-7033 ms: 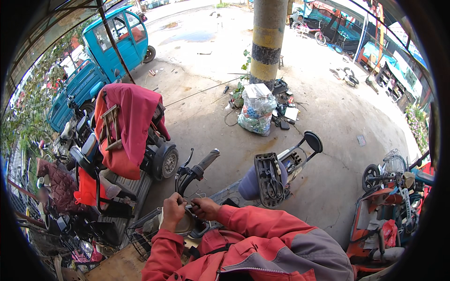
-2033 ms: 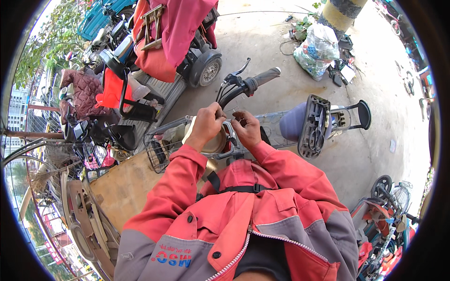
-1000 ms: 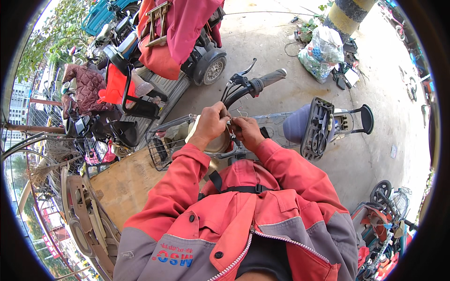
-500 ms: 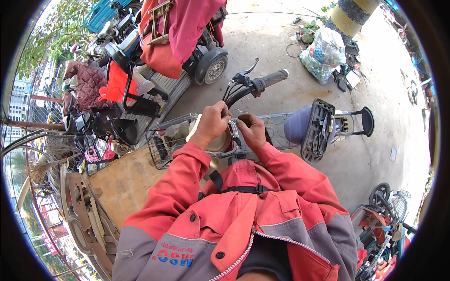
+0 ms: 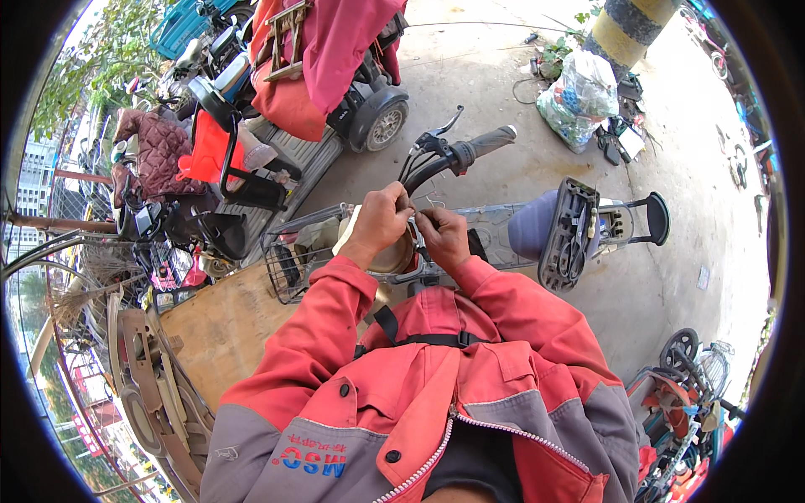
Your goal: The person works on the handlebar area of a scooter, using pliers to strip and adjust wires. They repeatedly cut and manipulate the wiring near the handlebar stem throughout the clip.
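My left hand (image 5: 379, 222) is closed in a pinch above the front of an electric scooter, close to the stem of its handlebar (image 5: 443, 161). My right hand (image 5: 444, 235) meets it there, its thumb and finger pressed together. Whatever lies between the fingertips is too small and covered to make out. Beneath my hands sits a round, pale housing (image 5: 394, 255), partly hidden by my left hand. A wire basket (image 5: 283, 267) adjoins it on the left. To the right, the scooter's footboard (image 5: 493, 236) runs toward the raised seat (image 5: 570, 235), whose dark underside shows.
A mobility scooter under red covers (image 5: 323, 67) stands at the far left, its wheel (image 5: 386, 124) toward me. A clear bag of scrap (image 5: 579, 99) lies by a striped post (image 5: 631, 32). Plywood (image 5: 222, 323) lies at left, and piled parts (image 5: 683, 415) at lower right.
My right hand has moved slightly left and up, and its fingertips now meet those of my left hand. My left hand has stayed nearly in place.
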Demonstrator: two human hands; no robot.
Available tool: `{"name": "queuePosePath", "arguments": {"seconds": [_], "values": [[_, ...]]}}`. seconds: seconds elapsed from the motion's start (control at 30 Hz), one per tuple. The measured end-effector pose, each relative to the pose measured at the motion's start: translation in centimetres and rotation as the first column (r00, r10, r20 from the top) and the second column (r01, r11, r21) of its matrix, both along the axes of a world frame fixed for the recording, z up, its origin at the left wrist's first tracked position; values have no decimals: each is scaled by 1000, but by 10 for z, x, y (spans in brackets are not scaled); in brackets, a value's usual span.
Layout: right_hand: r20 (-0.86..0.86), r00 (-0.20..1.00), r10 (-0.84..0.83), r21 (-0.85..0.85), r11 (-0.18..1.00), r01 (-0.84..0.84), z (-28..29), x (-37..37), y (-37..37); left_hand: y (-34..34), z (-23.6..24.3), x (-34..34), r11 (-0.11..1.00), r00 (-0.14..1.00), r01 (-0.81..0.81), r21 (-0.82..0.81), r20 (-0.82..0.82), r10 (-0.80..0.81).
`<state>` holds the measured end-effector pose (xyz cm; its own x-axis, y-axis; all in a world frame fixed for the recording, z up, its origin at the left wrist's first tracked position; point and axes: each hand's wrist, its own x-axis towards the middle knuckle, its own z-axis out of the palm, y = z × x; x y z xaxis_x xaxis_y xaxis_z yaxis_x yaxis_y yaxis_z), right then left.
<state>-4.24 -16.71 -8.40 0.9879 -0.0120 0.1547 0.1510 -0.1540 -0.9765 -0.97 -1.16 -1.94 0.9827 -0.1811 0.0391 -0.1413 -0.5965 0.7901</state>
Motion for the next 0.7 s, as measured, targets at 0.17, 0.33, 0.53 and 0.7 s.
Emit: {"name": "queuePosePath", "arguments": {"seconds": [0.17,0.33,0.53,0.7], "values": [[-614,666,424,640,761,106,12,7,-8,0,1,0,1000,1000,-2,-10,-2,2],[-560,478,677,828,454,328,-2,11,-13,-2,5,-1,1000,1000,-3,-18,-15,3],[-497,839,222,438,898,22,13,-2,-12,0,2,-1,999,1000,0,-48,-18,-1],[9,999,-35,-46,998,36,5,-4,-4,-2,4,-1,999,1000,-12,-31,-24,11]]}}
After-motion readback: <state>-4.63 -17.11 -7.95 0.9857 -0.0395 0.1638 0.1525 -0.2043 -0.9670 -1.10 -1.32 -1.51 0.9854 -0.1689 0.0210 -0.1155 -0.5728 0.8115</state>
